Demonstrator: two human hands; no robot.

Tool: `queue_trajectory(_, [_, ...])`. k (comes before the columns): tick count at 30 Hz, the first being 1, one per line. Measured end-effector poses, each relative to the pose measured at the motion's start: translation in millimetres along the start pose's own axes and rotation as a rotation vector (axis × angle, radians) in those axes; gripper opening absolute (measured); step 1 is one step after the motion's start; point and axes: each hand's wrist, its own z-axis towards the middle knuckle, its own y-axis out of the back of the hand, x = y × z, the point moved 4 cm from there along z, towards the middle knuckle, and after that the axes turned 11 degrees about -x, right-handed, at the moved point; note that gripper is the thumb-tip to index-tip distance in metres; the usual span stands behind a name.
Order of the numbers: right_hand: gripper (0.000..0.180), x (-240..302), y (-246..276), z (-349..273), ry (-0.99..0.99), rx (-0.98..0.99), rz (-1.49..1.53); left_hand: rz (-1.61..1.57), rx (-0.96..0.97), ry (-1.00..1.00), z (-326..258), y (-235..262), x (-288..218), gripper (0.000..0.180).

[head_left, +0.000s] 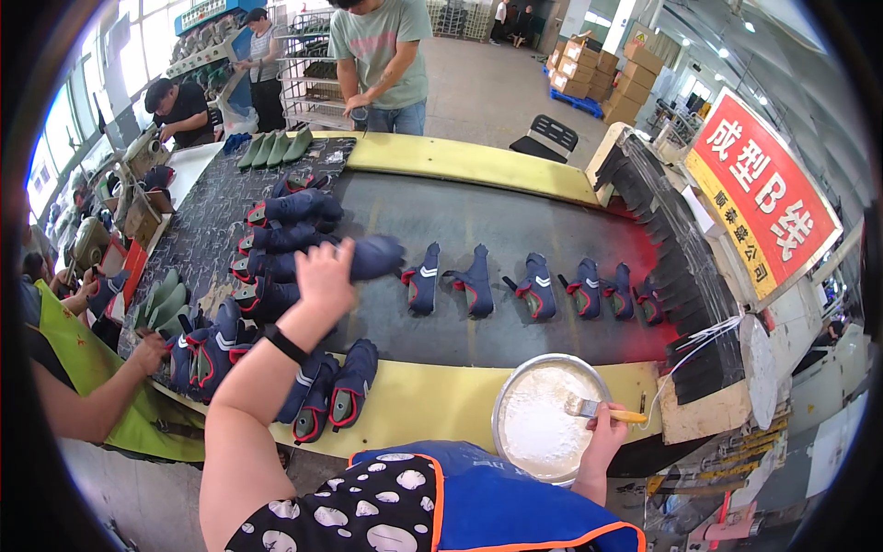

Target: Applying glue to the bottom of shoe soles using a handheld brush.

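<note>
Centrally, the left hand (324, 276) grips a navy shoe upper (372, 256) over the belt (478, 221); lower right, the right hand (602, 432) pinches a brush (589, 408) resting on the white glue bowl (543, 419) for dipping.

My hands: two — left hand (324, 273) on one upper (372, 257), right hand (604, 432) gripping one brush (593, 409). One white bowl (511, 391). Six uppers in belt row (538, 287) on one belt (478, 221). Three uppers at near edge (329, 386). Four green lasts (274, 147) at far end. Three people beyond table; one more worker's arm (83, 405) at my left.
</note>
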Motion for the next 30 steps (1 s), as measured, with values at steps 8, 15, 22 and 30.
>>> queue_trajectory(8, [0.016, -14.3, 26.3, -8.4, -0.028, -0.034, -0.044, -1.25, 1.43, 0.154, -158.0, -113.3, -140.1, 0.096])
queue_trajectory(15, [0.017, -23.5, 54.5, -8.8, -0.078, -0.086, -0.008, -0.188, 0.135, -0.382, -182.4, -69.9, -128.8, 0.104])
queue_trajectory(22, [0.016, -34.1, 27.4, -21.7, -0.121, 0.022, 0.042, -0.474, 0.9, 0.041, -251.5, -66.4, -131.0, 0.118])
queue_trajectory(30, [0.011, -54.8, 29.9, -7.2, 0.002, 0.047, -0.041, -0.77, 0.657, 0.124, -246.8, -120.7, -140.0, 0.119])
